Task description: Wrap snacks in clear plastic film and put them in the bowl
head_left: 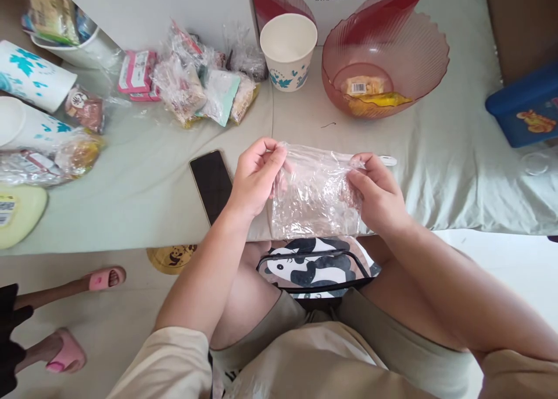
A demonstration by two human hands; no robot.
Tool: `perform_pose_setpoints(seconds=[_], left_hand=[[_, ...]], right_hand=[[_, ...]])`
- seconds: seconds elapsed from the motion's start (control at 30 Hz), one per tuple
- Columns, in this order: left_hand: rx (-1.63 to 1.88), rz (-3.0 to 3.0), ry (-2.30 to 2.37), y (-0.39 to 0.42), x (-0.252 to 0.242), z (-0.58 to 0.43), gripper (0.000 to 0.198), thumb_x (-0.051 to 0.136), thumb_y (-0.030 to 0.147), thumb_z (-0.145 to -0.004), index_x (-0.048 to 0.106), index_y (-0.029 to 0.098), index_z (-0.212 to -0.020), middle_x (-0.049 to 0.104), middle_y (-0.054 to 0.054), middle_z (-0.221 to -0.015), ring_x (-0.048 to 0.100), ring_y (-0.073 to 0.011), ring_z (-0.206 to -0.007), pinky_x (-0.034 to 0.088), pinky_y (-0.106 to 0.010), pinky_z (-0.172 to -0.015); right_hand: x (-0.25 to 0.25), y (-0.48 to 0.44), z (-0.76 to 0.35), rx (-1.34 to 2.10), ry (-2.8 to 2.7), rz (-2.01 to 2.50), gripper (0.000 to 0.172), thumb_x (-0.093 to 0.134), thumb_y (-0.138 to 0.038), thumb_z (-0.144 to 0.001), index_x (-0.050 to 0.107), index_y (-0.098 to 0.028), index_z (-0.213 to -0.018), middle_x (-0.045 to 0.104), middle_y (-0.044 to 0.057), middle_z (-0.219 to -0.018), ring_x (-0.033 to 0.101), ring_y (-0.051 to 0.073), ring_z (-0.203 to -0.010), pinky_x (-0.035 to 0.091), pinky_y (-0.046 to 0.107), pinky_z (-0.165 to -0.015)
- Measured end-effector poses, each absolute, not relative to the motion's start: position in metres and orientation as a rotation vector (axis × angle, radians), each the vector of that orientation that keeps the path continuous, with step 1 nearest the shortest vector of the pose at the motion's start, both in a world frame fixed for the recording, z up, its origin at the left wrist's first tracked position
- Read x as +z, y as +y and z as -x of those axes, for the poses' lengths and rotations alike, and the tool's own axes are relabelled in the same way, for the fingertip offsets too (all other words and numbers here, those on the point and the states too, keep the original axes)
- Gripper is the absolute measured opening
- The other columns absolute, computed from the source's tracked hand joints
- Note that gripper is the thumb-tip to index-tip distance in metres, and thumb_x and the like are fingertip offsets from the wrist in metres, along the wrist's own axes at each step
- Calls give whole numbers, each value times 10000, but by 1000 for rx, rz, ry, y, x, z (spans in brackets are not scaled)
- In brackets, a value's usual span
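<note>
Beside the phone (212,184), the left hand (254,175) pinches one corner of the clear bag (311,198). It spans both hands over the cloth (139,204); light, even tension should avoid tearing. The right hand (380,194) pinches the other side.

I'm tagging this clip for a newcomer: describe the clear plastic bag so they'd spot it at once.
On the cloth-covered surface, find the near edge, right of the black phone. There the left hand and right hand spread a crinkled, clear plastic bag between them. Only this one is held, unlike the wrapped packets farther back.
</note>
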State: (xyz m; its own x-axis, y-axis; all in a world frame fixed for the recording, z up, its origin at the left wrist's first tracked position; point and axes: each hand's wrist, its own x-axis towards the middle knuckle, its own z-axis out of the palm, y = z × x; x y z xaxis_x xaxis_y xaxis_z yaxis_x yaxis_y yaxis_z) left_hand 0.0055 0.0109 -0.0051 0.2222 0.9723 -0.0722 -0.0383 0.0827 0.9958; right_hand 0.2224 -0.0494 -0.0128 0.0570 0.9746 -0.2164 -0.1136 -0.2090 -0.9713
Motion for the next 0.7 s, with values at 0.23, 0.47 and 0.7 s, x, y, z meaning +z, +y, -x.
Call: perform_pose_setpoints(seconds=[0.23, 0.47, 0.7], left_hand=[[1050, -1146, 1096, 10, -2, -6, 386, 727, 576, -866, 533, 242, -857, 605, 68, -584, 400, -46, -317, 245, -216, -295], [992, -1174, 1067, 11, -1, -5, 413, 751, 589, -840, 536, 237, -826, 577, 72, -538, 382, -46, -322, 247, -215, -318], [946, -1174, 1036, 11, -2, -4, 394, 762, 561, -834, 550, 231, -810, 577, 71, -533, 347, -36, -315, 213, -210, -317]], right_hand=[[-12, -49, -222, 1490, -1021, 1261, 281, 710, -483, -830, 558, -248, -850, 520, -31, -707, 515, 126, -622, 487, 292, -615], [-12, -47, -225, 1295, -1020, 1255, 293, 682, -478, -831, 574, -261, -994, 642, 15, -930, 574, 130, -716, 524, 287, -641], [-15, -45, -227, 1298, -992, 1346, 253, 745, -411, -826, 623, -231, -955, 595, -24, -749, 553, 104, -643, 496, 261, -616]])
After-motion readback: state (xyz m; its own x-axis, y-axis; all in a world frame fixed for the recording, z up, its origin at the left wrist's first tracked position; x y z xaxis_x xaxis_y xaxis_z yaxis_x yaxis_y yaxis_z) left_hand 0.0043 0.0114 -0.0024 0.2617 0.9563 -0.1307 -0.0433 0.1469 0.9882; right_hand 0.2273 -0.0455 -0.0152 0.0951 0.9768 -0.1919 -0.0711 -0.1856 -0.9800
